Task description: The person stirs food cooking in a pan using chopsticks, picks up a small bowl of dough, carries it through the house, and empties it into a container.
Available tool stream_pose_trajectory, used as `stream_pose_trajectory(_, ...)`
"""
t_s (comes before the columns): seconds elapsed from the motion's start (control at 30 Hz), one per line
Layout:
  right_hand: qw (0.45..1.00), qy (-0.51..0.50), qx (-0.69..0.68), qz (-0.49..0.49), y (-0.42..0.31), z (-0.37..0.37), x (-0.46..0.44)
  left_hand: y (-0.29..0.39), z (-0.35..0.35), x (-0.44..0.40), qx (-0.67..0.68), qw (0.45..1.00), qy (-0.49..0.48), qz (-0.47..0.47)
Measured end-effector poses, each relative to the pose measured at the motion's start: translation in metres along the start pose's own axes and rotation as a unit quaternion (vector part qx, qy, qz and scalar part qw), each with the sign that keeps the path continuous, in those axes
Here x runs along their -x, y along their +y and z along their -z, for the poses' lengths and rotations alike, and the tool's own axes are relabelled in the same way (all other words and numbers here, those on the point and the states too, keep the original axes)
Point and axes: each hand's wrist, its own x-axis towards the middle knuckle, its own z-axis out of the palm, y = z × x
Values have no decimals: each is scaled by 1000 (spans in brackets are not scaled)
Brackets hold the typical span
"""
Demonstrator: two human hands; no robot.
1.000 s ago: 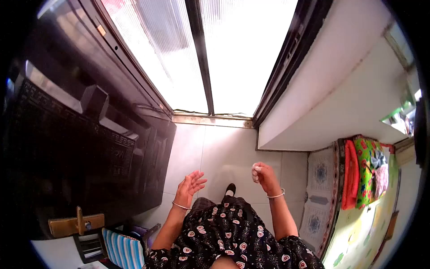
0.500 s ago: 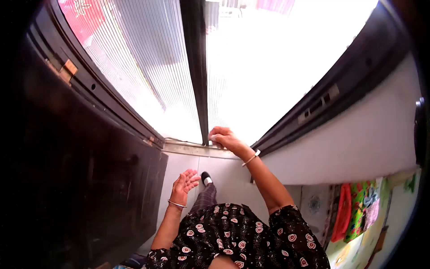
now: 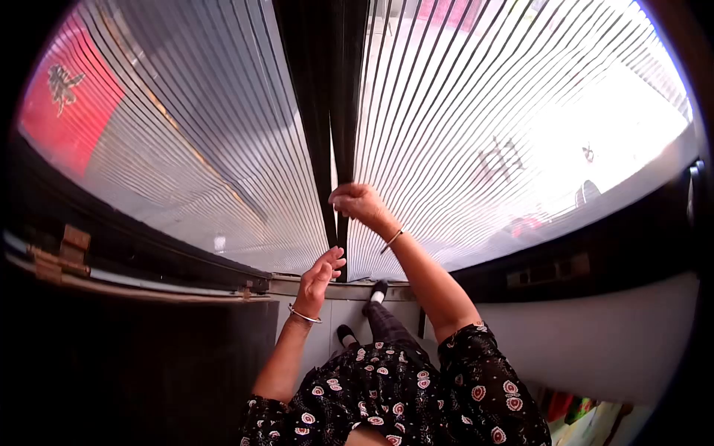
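A ribbed see-through door curtain (image 3: 431, 163) hangs in front of me in two panels. Their dark edge strips (image 3: 344, 163) run down the middle, with a narrow bright gap between them. My right hand (image 3: 362, 206) is over these strips, its fingers curled and closed; what is in them, if anything, is hidden. Lower and to the left, my left hand (image 3: 320, 279) is open beside the left panel's lower edge, its fingers stretched out and holding nothing. Whether its fingertips touch the strip I cannot tell.
A dark door leaf (image 3: 163, 357) stands at the left, near a brass-coloured hinge (image 3: 74, 244). A low sill (image 3: 297, 285) crosses the doorway by my feet. On the right are a pale wall (image 3: 580, 334) and colourful cloth (image 3: 569, 406). Red and grey shapes show through the curtain.
The two panels now hang closer together, and the view has shifted. My right hand is higher against the dark strips. My left hand has moved up and forward to the curtain.
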Motion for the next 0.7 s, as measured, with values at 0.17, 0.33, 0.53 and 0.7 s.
stream_pose_trajectory(0.17, 987, 147, -33, 57, -1, 105, -81, 19, -5, -92, -71, 997, -11, -41)
stream_pose_trajectory(0.33, 871, 454, -94, 165, -46, 237, -80, 31, 38, -159, -90, 994, 40, -49)
stream_pose_trajectory(0.53, 771, 583, -119, 227, -36, 346, -91, 16, 95, -218, -51, 963, 266, 0)
stream_pose_trajectory(0.7, 779, 586, -128, 181, -15, 379, -105, -27, 135, -238, -20, 935, 344, 89)
